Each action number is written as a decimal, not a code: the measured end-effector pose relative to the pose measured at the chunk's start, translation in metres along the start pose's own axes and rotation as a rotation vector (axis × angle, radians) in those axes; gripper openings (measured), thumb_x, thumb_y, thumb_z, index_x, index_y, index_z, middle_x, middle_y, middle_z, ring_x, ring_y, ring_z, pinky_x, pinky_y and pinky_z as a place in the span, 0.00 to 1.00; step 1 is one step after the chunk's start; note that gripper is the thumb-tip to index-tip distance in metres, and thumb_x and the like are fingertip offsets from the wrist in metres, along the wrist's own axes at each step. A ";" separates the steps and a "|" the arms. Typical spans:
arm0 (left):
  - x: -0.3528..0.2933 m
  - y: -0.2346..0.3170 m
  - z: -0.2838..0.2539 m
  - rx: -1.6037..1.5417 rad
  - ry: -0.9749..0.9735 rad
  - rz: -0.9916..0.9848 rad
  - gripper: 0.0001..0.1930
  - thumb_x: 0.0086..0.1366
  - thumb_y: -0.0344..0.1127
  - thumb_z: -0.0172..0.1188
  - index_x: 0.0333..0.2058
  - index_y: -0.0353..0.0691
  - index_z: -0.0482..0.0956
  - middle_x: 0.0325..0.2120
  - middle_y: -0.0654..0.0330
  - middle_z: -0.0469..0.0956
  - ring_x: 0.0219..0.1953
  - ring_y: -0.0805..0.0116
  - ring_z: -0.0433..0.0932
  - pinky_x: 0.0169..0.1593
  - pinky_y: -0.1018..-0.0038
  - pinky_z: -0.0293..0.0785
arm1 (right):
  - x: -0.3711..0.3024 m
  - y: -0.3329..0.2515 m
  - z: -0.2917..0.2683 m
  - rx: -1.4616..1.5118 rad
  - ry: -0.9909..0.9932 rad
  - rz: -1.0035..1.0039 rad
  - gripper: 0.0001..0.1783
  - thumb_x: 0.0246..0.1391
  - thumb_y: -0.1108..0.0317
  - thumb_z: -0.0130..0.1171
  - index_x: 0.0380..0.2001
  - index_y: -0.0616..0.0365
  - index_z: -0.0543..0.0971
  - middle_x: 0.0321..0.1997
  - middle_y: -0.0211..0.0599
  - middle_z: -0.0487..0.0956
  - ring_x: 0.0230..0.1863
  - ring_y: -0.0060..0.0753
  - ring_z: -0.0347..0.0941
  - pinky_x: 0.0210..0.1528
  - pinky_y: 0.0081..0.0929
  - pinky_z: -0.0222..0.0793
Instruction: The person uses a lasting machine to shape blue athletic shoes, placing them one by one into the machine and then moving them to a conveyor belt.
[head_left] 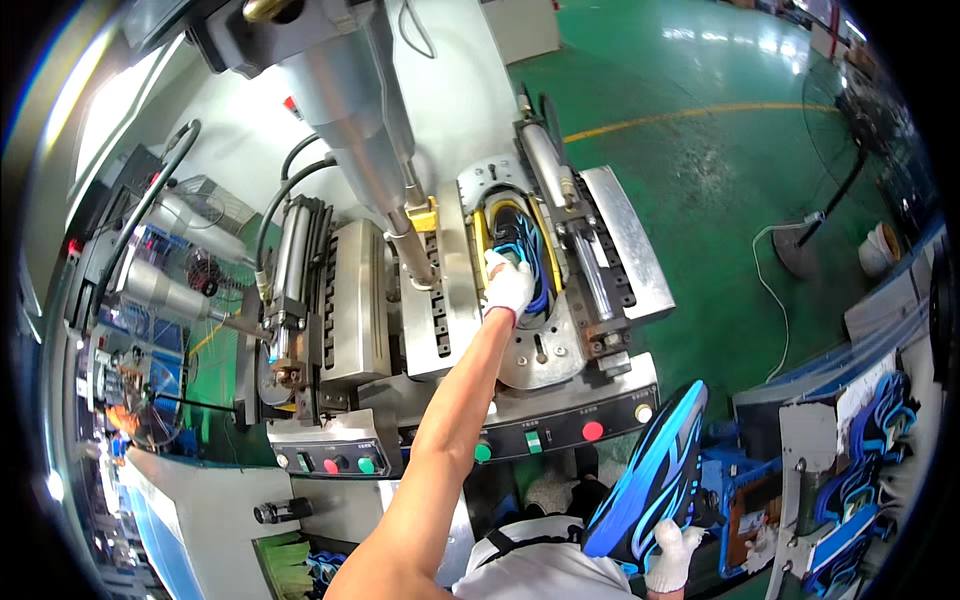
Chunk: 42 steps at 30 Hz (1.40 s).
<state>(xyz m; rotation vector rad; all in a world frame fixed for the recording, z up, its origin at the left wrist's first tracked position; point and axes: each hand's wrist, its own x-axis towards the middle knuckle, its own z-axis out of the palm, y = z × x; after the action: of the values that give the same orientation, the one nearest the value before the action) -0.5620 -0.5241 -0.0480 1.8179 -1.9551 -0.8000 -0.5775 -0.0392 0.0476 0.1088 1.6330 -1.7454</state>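
Note:
My left hand (508,287), in a white glove, reaches forward into the machine. Its fingers are closed on the near left side of a black and blue sports shoe (522,250). That shoe sits in an oval metal cavity with yellow strips (478,238) along its sides. Down at the lower right, my right hand (672,555), also gloved, grips a second sports shoe (650,480). This one stands tilted beside my body, and its blue and black patterned sole shows; part of the right hand's grip is hidden behind it.
A steel press column (385,150) stands left of the cavity. Along the machine's front runs a control panel (560,435) with coloured buttons. A rack (810,480) with blue shoe parts is at the right. Further off stand a fan (845,190) and a bucket (880,248).

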 end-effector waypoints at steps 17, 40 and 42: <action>-0.378 -0.208 -0.266 -0.687 -0.334 -0.333 0.31 0.65 0.29 0.58 0.66 0.34 0.62 0.54 0.59 0.72 0.56 0.67 0.71 0.63 0.68 0.65 | 0.340 -0.025 0.412 -1.412 -0.385 -0.861 0.24 0.48 0.52 0.63 0.35 0.66 0.83 0.45 0.57 0.83 0.47 0.56 0.81 0.51 0.44 0.77; -0.546 -0.579 -0.206 -0.036 0.371 -0.641 0.41 0.64 0.55 0.62 0.66 0.28 0.64 0.63 0.37 0.68 0.68 0.41 0.65 0.70 0.56 0.61 | 0.097 0.161 0.245 -1.571 -0.315 -1.916 0.42 0.68 0.46 0.52 0.70 0.70 0.59 0.72 0.64 0.61 0.75 0.63 0.54 0.77 0.50 0.47; -0.565 -0.660 -0.219 0.034 0.565 -0.774 0.42 0.65 0.58 0.60 0.65 0.28 0.64 0.64 0.35 0.66 0.66 0.39 0.65 0.69 0.54 0.62 | 0.066 0.205 0.221 -1.849 -0.330 -1.692 0.44 0.60 0.44 0.58 0.69 0.67 0.64 0.69 0.62 0.66 0.74 0.61 0.56 0.76 0.54 0.48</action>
<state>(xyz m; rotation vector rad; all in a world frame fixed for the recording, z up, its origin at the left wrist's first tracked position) 0.1544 -0.0135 -0.2170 2.4963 -0.9095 -0.3599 -0.4229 -0.2511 -0.1154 -2.6779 2.3656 -0.0026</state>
